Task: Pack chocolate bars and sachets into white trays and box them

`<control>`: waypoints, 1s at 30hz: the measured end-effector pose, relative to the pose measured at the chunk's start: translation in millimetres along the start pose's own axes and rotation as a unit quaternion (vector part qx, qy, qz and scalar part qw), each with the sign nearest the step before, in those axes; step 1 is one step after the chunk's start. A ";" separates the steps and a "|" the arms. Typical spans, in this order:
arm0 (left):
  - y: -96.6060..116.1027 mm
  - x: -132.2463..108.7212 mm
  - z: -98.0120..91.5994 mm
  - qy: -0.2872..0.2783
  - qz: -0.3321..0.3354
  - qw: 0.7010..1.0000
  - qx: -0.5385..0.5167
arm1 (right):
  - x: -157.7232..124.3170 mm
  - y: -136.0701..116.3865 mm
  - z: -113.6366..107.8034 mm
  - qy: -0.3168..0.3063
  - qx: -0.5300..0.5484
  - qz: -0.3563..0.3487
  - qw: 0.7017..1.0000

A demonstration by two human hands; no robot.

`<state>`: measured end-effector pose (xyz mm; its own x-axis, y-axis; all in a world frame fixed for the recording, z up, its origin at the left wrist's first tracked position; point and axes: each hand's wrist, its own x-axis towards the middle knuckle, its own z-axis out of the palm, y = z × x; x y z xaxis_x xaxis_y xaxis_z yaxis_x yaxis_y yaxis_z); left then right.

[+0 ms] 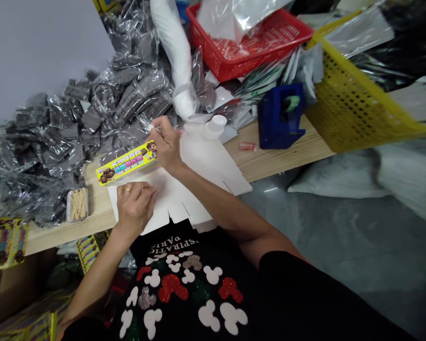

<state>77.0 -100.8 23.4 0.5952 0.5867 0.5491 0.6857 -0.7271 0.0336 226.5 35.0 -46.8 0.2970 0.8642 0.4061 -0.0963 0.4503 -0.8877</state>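
Note:
A long yellow printed box [128, 163] stands on white cardboard sheets [202, 166], its colourful lettered side facing up. My right hand [166, 144] is closed around the right end of the box, the thumb and fingers bent together there. A tiny white spot shows at its fingertips, too small to name. My left hand [135, 203], with a ring on one finger, is just in front of the box, over the cardboard. Its fingers are curled together, and whatever may be between them is hidden.
Many grey bagged pieces [128, 99] are heaped behind and left. Toothpicks [78, 204] lie in a small tray. A white bottle [216, 127], a stack of white cups [184, 99], a blue tape dispenser [270, 118], a red basket [216, 61] and a yellow basket [362, 94] stand rightward.

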 end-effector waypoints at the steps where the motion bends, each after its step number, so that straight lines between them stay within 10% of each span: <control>1: -0.7 1.3 -4.9 0.005 -0.018 0.999 -0.043 | -0.4 -0.3 -0.5 -0.001 -0.001 0.003 1.000; 4: -6.1 10.3 -15.8 0.028 -0.150 0.962 -0.225 | 0.0 -2.4 -1.2 -0.008 -0.002 0.019 1.000; 8: -18.3 30.7 -23.0 0.060 -0.339 0.808 -0.477 | 6.6 -7.8 -2.6 -0.022 -0.005 0.039 0.999; 11: -25.2 45.2 -27.9 0.065 -0.390 0.725 -0.564 | 15.6 -15.9 -12.5 -0.005 -0.028 0.006 1.000; 16: -27.5 52.6 -30.6 0.038 -0.401 0.676 -0.617 | 18.6 -42.9 -50.3 -0.015 0.024 0.015 1.000; 20: -32.5 44.8 -25.6 0.043 -0.356 0.736 -0.575 | -0.3 -64.5 -81.3 -0.125 0.069 0.085 0.986; 26: -72.7 52.3 -22.1 0.040 -0.187 0.945 -0.264 | -20.8 -58.7 -108.6 -0.119 -0.061 0.134 0.982; 30: -98.2 73.0 -7.3 -0.100 -0.137 0.970 -0.176 | -31.4 -59.0 -101.9 -0.153 -0.159 0.116 0.968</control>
<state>50.0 10.8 66.3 0.5052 0.8063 0.3076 0.6642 -0.5909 0.4579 319.7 -41.5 -29.3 0.0020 0.9817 0.1906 0.1854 0.1869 -0.9647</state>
